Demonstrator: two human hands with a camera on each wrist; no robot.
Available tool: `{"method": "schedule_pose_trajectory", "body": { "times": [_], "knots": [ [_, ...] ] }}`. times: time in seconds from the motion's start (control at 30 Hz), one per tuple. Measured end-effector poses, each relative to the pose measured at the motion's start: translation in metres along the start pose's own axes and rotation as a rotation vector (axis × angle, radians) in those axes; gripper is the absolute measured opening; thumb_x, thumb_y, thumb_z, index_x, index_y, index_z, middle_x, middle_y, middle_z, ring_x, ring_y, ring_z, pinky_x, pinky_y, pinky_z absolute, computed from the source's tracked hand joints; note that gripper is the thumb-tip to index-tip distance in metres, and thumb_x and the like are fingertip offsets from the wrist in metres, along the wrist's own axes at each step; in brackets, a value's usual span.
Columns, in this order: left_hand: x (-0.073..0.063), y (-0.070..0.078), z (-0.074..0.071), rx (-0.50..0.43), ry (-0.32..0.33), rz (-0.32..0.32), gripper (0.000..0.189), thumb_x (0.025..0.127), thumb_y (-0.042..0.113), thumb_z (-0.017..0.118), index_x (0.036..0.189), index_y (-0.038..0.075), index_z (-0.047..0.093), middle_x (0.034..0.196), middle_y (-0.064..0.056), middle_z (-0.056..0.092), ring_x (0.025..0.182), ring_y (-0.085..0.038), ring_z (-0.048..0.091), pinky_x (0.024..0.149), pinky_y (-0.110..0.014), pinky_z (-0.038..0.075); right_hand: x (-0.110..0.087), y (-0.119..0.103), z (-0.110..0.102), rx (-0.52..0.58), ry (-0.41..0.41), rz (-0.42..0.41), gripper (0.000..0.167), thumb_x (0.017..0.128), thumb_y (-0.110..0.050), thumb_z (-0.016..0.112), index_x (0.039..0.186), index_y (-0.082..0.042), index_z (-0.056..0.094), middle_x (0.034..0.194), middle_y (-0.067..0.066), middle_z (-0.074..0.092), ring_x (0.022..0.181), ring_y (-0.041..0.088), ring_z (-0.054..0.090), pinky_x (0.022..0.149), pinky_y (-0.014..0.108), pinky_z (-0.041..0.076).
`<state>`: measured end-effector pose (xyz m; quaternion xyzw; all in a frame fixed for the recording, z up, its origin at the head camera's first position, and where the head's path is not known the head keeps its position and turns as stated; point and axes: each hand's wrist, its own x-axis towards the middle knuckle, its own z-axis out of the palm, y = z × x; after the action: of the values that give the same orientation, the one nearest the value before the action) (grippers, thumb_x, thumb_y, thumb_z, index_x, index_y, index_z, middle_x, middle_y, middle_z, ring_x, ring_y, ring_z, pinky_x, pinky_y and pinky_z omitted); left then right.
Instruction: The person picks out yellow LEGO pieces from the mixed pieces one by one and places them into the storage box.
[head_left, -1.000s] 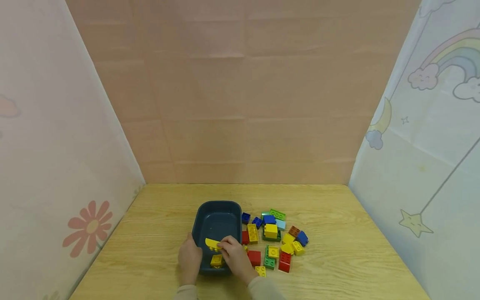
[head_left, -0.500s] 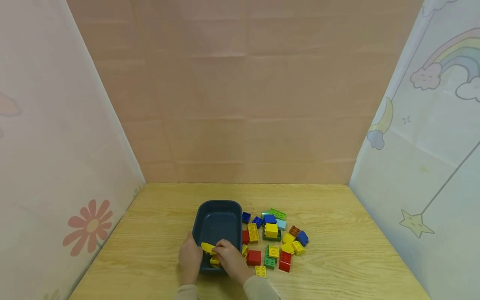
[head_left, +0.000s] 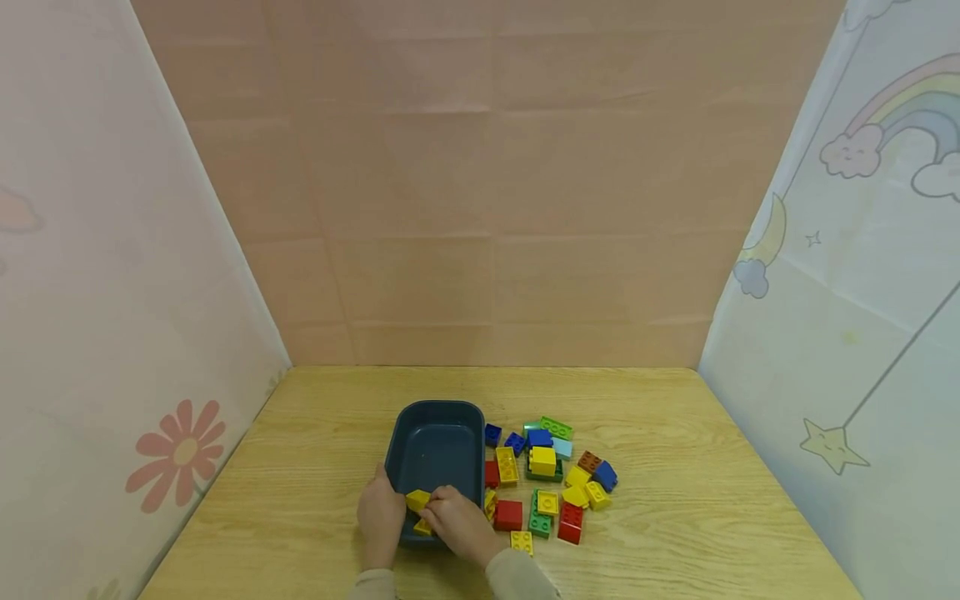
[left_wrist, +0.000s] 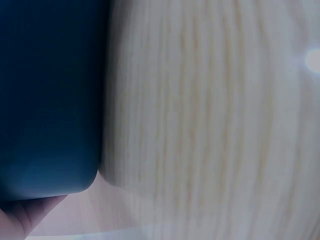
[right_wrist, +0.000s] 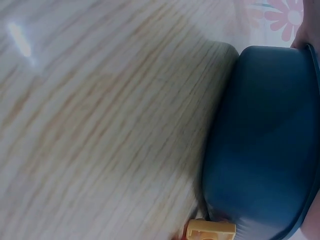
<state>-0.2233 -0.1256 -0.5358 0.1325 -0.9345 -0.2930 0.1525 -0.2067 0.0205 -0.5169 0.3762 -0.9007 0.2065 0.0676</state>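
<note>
Head view from above, forward and down; wrist views close beside the same blue tub (head_left: 442,454).

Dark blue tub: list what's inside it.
In the near end of the tub: at least one yellow block, partly covered. The right hand pinches another yellow piece there and hides the near right corner, so anything beneath can't be seen.

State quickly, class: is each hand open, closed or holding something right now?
Left hand: holding the box by its side.
Right hand: pinching a yellow block.
</note>
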Motion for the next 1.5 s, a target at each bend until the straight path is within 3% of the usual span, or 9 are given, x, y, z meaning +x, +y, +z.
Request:
{"method": "schedule_pose_trajectory", "body": {
  "times": [0.2,0.43,0.63,0.73,0.93,1.17,1.33,1.5],
  "knots": [
    [0.0,0.0,-0.001,-0.011,-0.001,0.01,0.049,0.068,-0.008,0.06,0.115,-0.016,0.048,0.078,-0.026,0.058,0.067,-0.037,0.059,0.053,-0.044,0.047,0.001,-0.003,-0.001,0.053,-0.091,0.108,0.037,0.092,-0.035,0.042,0.081,-0.014,0.07,0.084,-0.007,0.059,0.077,0.003,0.052,0.066,0.016,0.045],
    [0.0,0.0,-0.001,-0.026,0.006,0.014,0.045,0.069,-0.007,0.06,0.112,-0.013,0.05,0.077,-0.025,0.059,0.067,-0.037,0.059,0.054,-0.045,0.047,0.0,-0.003,-0.001,0.031,-0.132,0.095,0.04,0.093,-0.039,0.038,0.075,-0.019,0.068,0.088,-0.007,0.062,0.077,0.004,0.053,0.066,0.019,0.045],
    [-0.002,-0.001,-0.003,-0.009,-0.016,-0.001,0.048,0.067,-0.008,0.061,0.113,-0.014,0.049,0.084,-0.027,0.059,0.074,-0.039,0.059,0.059,-0.046,0.047,-0.001,-0.003,0.001,0.031,-0.118,0.057,0.041,0.094,-0.038,0.038,0.077,-0.017,0.068,0.092,-0.005,0.062,0.084,0.006,0.055,0.071,0.019,0.046],
    [-0.002,-0.001,-0.003,0.004,-0.017,0.007,0.049,0.067,-0.007,0.061,0.114,-0.016,0.048,0.085,-0.029,0.059,0.074,-0.04,0.059,0.059,-0.047,0.047,-0.003,-0.001,0.0,0.011,-0.053,-0.001,0.039,0.095,-0.034,0.038,0.081,-0.015,0.069,0.095,-0.003,0.062,0.089,0.008,0.054,0.074,0.019,0.045],
    [-0.001,0.0,-0.003,0.013,-0.012,0.012,0.045,0.071,-0.006,0.06,0.114,-0.015,0.049,0.085,-0.029,0.058,0.073,-0.04,0.059,0.059,-0.047,0.047,-0.007,0.009,-0.001,-0.008,0.194,-0.096,0.027,0.093,-0.021,0.046,0.091,-0.006,0.068,0.097,0.005,0.06,0.099,0.018,0.053,0.085,0.028,0.044],
    [-0.001,0.002,-0.005,0.02,-0.046,-0.036,0.051,0.07,-0.006,0.062,0.118,-0.014,0.047,0.092,-0.03,0.058,0.077,-0.04,0.059,0.061,-0.047,0.048,-0.016,0.029,0.003,-0.019,0.32,0.001,0.025,0.091,-0.018,0.05,0.101,-0.001,0.066,0.112,0.012,0.056,0.116,0.03,0.043,0.091,0.042,0.039],
    [-0.001,0.001,-0.005,0.022,-0.067,-0.046,0.051,0.07,-0.007,0.061,0.119,-0.014,0.046,0.092,-0.029,0.058,0.078,-0.039,0.059,0.06,-0.046,0.048,-0.022,0.045,0.006,0.012,0.373,0.068,0.027,0.092,-0.018,0.048,0.104,0.0,0.064,0.117,0.013,0.053,0.117,0.031,0.042,0.09,0.044,0.039],
    [0.0,0.001,-0.005,0.013,-0.063,-0.042,0.052,0.07,-0.007,0.061,0.12,-0.014,0.045,0.09,-0.029,0.058,0.076,-0.039,0.059,0.059,-0.045,0.048,-0.025,0.059,0.007,-0.055,0.422,0.086,0.022,0.089,-0.012,0.052,0.103,0.001,0.064,0.113,0.014,0.055,0.113,0.031,0.046,0.088,0.043,0.041]
  ]
}}
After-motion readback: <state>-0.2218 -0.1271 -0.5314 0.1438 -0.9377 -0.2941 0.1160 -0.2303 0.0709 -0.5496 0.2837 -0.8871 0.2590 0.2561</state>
